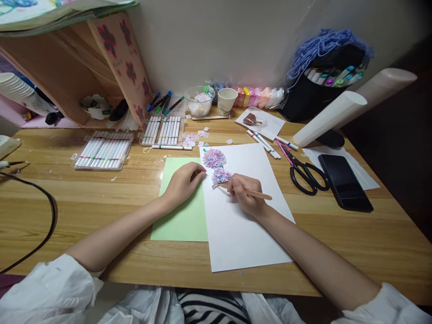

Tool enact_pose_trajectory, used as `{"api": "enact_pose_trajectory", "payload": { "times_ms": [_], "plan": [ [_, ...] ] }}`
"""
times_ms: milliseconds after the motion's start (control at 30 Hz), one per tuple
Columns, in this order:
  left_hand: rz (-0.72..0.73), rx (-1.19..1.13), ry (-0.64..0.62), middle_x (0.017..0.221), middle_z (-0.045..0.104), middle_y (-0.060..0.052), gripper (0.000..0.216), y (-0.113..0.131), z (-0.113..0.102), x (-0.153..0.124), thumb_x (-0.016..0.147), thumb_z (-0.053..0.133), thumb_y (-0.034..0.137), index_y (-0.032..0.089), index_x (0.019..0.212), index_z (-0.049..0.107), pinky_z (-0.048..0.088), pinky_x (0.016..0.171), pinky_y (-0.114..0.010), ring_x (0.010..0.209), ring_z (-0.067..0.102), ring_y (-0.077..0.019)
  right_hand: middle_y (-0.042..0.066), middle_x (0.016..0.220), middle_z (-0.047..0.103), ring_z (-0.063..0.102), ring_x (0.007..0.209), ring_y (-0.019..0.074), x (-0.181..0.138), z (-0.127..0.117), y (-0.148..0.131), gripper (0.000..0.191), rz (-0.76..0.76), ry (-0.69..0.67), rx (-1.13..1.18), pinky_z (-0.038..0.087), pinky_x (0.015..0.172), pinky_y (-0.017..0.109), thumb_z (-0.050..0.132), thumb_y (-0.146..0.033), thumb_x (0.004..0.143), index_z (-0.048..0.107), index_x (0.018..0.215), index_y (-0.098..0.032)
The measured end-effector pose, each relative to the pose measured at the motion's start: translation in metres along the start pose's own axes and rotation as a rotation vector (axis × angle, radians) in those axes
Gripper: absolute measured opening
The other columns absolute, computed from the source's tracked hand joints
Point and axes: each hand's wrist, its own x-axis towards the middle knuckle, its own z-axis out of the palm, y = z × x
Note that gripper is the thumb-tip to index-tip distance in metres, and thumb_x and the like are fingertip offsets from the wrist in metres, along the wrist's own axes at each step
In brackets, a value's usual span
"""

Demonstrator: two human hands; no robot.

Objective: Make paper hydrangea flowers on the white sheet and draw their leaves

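Observation:
A white sheet of paper (249, 243) lies partly over a green sheet (178, 220). Near its top left are two round clusters of small pink, purple and blue pieces, an upper cluster (214, 158) and a lower cluster (221, 175), with bits of green beside them. My right hand (248, 191) grips a wooden craft stick (261, 195), its tip just below the lower cluster. A small pale scrap (215, 184) is at that tip; whether it sticks to it I cannot tell. My left hand (185, 182) rests across the green sheet, fingertips at the white sheet's left edge, thumb apart, holding nothing visible.
Marker boxes (103, 150) and loose paper scraps (192, 138) lie behind on the left. A clear bowl (199, 105) and a paper cup (227, 101) stand at the back. Black-handled scissors (308, 175), a phone (346, 182) and a white roll (330, 117) are at right.

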Motion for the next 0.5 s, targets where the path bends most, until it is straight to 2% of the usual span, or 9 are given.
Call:
{"api": "enact_pose_trajectory", "payload": {
  "times_ms": [133,267,500],
  "plan": [
    [0.03,0.041,-0.015,0.077,0.061,-0.001,0.016,0.007,-0.001,-0.005,0.089,0.052,0.031,0.018,0.087,0.062,0.039,0.064,-0.025,0.07,0.053,-0.0134,0.0,0.055,0.05,0.05,0.053,0.0143,-0.002,0.0,0.001,0.043,-0.078,0.007,0.025,0.039,0.057,0.029,0.03,-0.035,0.097,0.05,0.062,-0.023],
    [0.051,0.121,-0.055,0.069,0.057,-0.001,0.026,0.016,0.003,-0.014,0.087,0.054,0.042,0.017,0.081,0.061,0.035,0.06,-0.026,0.065,0.049,-0.0133,0.0,0.054,0.049,0.049,0.051,0.0144,-0.003,-0.001,0.001,0.045,-0.054,0.046,0.026,0.039,0.056,0.029,0.028,-0.037,0.098,0.049,0.06,-0.023],
    [0.006,0.056,-0.133,0.072,0.06,0.0,0.018,0.021,0.008,-0.016,0.088,0.052,0.032,0.018,0.082,0.061,0.035,0.06,-0.025,0.065,0.05,-0.0131,-0.001,0.052,0.047,0.047,0.048,0.0128,-0.001,0.0,0.001,0.044,-0.122,0.067,0.036,0.038,0.052,0.028,0.03,-0.033,0.098,0.049,0.06,-0.021]
  ]
}}
